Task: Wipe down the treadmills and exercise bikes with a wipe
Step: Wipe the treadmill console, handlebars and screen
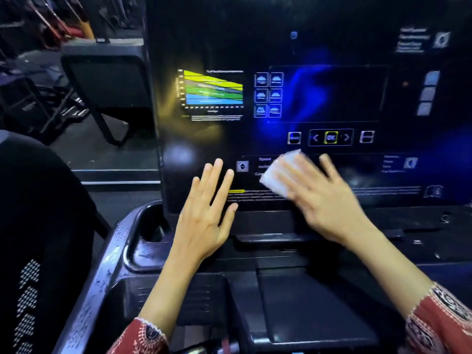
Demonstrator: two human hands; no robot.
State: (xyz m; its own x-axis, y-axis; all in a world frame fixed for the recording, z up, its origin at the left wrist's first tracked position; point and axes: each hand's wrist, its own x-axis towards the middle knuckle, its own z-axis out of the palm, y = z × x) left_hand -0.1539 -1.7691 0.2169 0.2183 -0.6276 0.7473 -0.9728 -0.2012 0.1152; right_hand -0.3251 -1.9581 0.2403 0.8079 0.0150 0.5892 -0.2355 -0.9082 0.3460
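Item: wipe. Handling, judged: light, soft, limp, probably damp; best kept flat under the palm, since an edge pinch would let it bunch. Appearance: white, folded, blurred, one corner showing past the fingers. Location: lower treadmill console, below the lit OK button. Right hand: fingers straight, spread, pressing it flat. Left hand: spread, holding nothing, contact with panel unclear

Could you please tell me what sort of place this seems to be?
Most likely a gym. The right hand presses a white wipe on a dark machine console with a coloured zone chart, arrow keys and a cup holder, like a treadmill's; more black equipment stands at the left.
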